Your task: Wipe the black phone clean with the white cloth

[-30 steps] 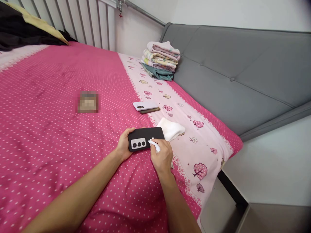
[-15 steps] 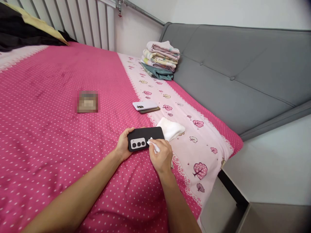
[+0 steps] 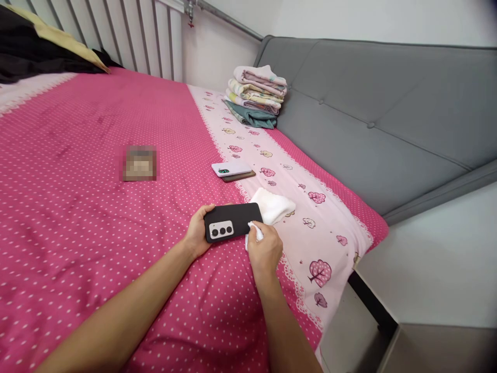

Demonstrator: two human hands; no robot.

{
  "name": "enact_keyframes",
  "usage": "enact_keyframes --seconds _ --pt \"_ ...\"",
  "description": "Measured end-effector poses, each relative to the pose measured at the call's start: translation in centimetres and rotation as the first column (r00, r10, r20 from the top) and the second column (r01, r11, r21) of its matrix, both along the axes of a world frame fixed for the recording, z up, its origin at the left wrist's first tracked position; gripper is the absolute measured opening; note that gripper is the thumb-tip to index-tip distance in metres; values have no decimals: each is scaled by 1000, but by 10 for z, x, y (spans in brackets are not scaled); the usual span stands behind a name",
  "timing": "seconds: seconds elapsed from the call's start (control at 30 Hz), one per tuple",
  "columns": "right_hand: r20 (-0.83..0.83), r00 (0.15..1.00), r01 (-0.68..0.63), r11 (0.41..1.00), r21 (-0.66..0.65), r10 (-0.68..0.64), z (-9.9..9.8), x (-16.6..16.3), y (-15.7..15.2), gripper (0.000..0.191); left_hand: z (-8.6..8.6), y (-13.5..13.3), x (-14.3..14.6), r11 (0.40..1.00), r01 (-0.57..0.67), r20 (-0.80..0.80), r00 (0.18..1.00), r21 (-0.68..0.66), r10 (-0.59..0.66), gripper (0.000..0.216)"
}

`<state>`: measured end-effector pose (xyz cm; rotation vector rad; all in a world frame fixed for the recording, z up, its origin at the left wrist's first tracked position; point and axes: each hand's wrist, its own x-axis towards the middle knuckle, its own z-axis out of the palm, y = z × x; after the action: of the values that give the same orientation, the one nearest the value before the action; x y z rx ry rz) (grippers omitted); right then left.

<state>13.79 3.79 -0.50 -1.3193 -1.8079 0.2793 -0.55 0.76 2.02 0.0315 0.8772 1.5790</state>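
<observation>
A black phone (image 3: 237, 218) lies face down on the pink dotted bedsheet (image 3: 77, 217), its camera block toward me. My left hand (image 3: 197, 234) grips the phone's near left end and holds it steady. My right hand (image 3: 264, 250) pinches a small white wipe (image 3: 254, 231) and presses it against the phone's back at its right lower edge. A folded white cloth (image 3: 274, 205) sits just beyond the phone, touching its far right corner.
A white phone (image 3: 231, 169) lies stacked on a brown one (image 3: 241, 176) farther up the bed. Folded laundry (image 3: 256, 96) is piled against the grey padded headboard (image 3: 373, 119). A blurred small object (image 3: 140, 162) rests to the left. The bed's edge drops off at right.
My right hand with the wipe has slid right along the phone's back, away from the camera block. The left hand and phone stay put.
</observation>
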Motion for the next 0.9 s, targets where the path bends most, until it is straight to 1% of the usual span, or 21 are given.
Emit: enact_keyframes --seconds 0.1,0.17,0.33,0.5,0.6,0.7,0.9 --pt "-12 999 34 999 -4 -34 0 0 0 22 1 0 0 1000 -3 1 1000 -6 3 24" --pt "-14 1000 14 1000 3 -14 1 0 0 21 1 1 0 1000 -8 0 1000 -9 8 23" --pt "0 993 -122 992 43 122 0 -1 0 20 1 0 0 1000 -15 -1 1000 -9 15 22" --pt "37 965 -263 962 75 261 4 -3 -3 16 0 -1 0 1000 -14 -1 1000 5 14 21" --pt "59 950 -310 946 93 306 6 -4 -5 16 1 -1 0 1000 -13 -1 1000 10 13 22" --pt "57 956 -293 951 100 289 5 -4 -4 16 1 -1 0 1000 -12 -3 1000 6 12 22" --pt "10 996 -87 994 65 87 -3 -1 2 19 0 0 0 1000 -15 -6 1000 -16 14 24"
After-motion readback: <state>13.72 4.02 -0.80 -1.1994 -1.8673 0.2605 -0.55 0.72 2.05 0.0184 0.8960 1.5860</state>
